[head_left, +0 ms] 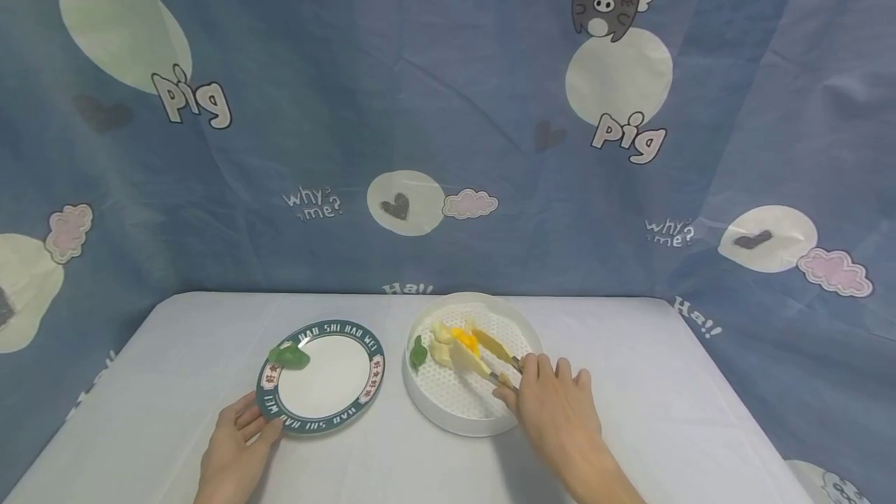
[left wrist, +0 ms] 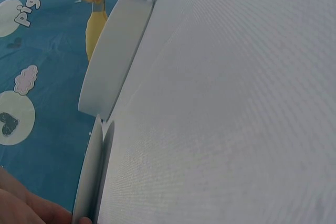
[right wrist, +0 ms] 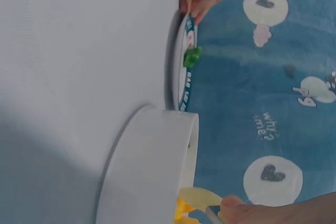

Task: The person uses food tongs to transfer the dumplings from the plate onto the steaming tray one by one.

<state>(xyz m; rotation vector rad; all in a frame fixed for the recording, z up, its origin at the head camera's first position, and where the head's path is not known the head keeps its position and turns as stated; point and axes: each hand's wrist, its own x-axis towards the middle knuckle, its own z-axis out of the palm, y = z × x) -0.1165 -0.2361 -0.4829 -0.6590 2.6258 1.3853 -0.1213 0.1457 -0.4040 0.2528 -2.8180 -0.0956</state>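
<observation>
My left hand (head_left: pixel 238 442) pinches the lower left rim of a white plate (head_left: pixel 325 379) with a green lettered border. On that plate's left rim lies a green piece (head_left: pixel 289 356) that looks like a leafy vegetable. In my right hand (head_left: pixel 556 411) is a pair of tongs (head_left: pixel 483 352) with yellow tips, reaching into a round white steamer-like basket (head_left: pixel 469 426). Between the tong tips sits a bright orange-yellow piece (head_left: pixel 465 340). Pale yellow pieces (head_left: pixel 441 348) lie just left of it, and a small green piece (head_left: pixel 418 352) rests near the basket's left wall.
A white-covered table (head_left: pixel 392 465) carries the plate on the left and the basket right beside it. Behind the table's far edge hangs a blue curtain (head_left: pixel 448 123) printed with pigs, hearts and clouds.
</observation>
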